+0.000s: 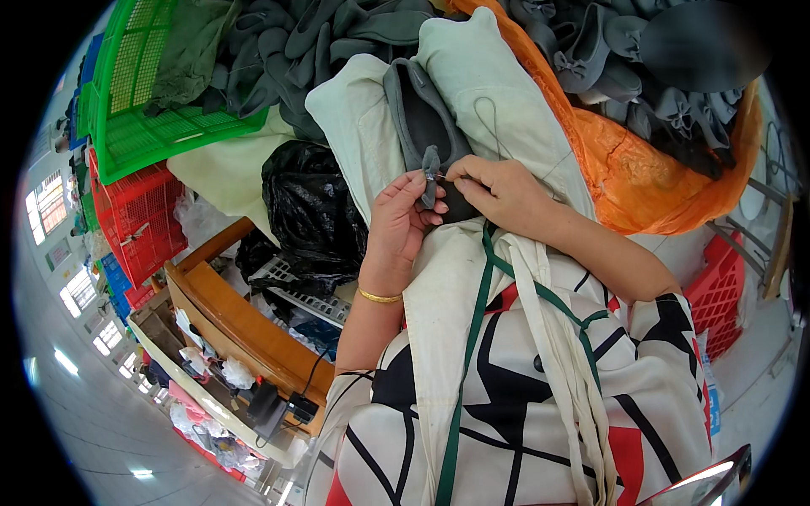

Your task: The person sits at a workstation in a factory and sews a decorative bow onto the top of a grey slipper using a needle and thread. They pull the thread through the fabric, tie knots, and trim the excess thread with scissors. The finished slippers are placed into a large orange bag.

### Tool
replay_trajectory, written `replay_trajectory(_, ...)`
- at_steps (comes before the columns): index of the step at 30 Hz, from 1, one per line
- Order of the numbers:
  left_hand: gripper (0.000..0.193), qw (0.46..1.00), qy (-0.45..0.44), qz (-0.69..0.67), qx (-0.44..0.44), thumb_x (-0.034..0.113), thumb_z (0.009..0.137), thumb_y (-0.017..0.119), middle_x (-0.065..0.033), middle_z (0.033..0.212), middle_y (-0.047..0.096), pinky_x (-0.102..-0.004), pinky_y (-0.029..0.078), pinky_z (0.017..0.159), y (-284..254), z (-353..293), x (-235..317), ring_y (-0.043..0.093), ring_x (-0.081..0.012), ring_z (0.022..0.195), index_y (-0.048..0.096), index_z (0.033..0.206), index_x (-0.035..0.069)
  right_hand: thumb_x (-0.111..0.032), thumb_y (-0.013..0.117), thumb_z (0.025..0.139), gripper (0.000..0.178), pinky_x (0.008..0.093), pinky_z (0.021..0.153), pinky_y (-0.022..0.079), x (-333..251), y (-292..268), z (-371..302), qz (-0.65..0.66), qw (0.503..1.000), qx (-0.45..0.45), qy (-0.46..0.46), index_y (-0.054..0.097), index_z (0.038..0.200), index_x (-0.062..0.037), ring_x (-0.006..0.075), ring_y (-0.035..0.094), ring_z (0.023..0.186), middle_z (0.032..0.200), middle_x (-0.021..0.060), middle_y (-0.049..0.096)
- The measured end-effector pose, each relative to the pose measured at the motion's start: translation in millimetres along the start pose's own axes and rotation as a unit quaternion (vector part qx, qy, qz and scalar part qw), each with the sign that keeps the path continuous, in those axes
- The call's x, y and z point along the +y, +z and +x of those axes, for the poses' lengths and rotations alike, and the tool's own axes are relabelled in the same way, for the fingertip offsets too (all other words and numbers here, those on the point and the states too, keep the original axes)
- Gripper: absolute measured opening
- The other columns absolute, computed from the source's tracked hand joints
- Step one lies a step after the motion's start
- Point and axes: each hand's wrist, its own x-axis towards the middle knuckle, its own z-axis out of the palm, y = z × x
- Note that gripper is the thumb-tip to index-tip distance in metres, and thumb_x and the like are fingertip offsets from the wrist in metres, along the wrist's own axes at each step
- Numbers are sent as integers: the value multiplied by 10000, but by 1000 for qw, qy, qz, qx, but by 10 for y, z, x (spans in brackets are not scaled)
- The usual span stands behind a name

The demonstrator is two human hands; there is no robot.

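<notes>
A blue-and-white packet (714,409) stood at the far right, beside the patterned sleeve, its print too small to make out. Pale cloth (502,84) covered the person's knees, and on it, between them, lay a dark grey slip-on shoe (422,118), its toe toward the person. At the toe, the left hand (401,207) held a grey fabric bow (431,160) pinched between thumb and fingertips. The right hand (510,194), close beside it, had thumb and forefinger pressed together on something fine, probably a needle (442,176), though it was hard to see at this size. A thin loop of thread (481,114) lay over the cloth above that hand.

Around the lap, a green crate (173,139) and a heap of grey shoes (278,51) stood beyond the left knee, with a red crate (139,211) and a crumpled black bag (312,211) nearer. A wooden drawer unit (245,320) sat at the left. An orange sack (624,169) at the right held bow-trimmed shoes (582,55). Bright windows (46,202) lined the far left.
</notes>
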Motion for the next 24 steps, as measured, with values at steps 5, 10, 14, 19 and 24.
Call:
replay_trajectory(5, 206, 1000, -2, 3, 0, 148, 999, 549, -105, 880, 693, -264, 543, 581, -2, -1, 4, 664, -182, 690, 621, 1105, -13, -108, 572, 924, 172, 318, 671, 497, -17, -4, 3, -2, 1000, -1, -2, 628, 1067, -30, 254, 651, 706, 857, 153, 679)
replay_trajectory(10, 208, 1000, 1, -3, -4, 156, 1005, 543, -110, 884, 694, -267, 553, 584, -5, -7, -3, 669, -186, 695, 617, 1100, -14, -98, 567, 927, 169, 311, 680, 495, 1, 5, 13, 5, 1000, -4, -7, 626, 1069, -26, 240, 646, 714, 870, 152, 679)
replay_trajectory(14, 203, 1000, 5, 14, 12, 160, 1009, 542, -117, 910, 696, -268, 555, 578, 48, -28, 5, 674, -193, 692, 604, 1111, -4, -92, 564, 927, 161, 305, 677, 490, 8, 5, 20, 0, 1000, -6, -6, 627, 1058, -23, 227, 634, 706, 870, 147, 678)
replay_trajectory(19, 200, 999, 25, 8, 19, 162, 986, 590, -118, 926, 700, -252, 555, 537, 158, -84, 20, 687, -182, 680, 612, 1133, 28, -137, 565, 908, 158, 385, 654, 506, -81, -48, 38, 8, 1000, -8, -2, 654, 1010, -56, 349, 641, 700, 804, 181, 664)
replay_trajectory(24, 179, 999, 45, 3, 7, 140, 951, 648, -95, 911, 702, -223, 533, 527, 76, -78, -7, 675, -145, 674, 643, 1093, 31, -101, 577, 920, 129, 291, 613, 465, -49, -88, 54, 61, 996, -51, 28, 645, 1015, -45, 171, 567, 615, 742, 94, 624)
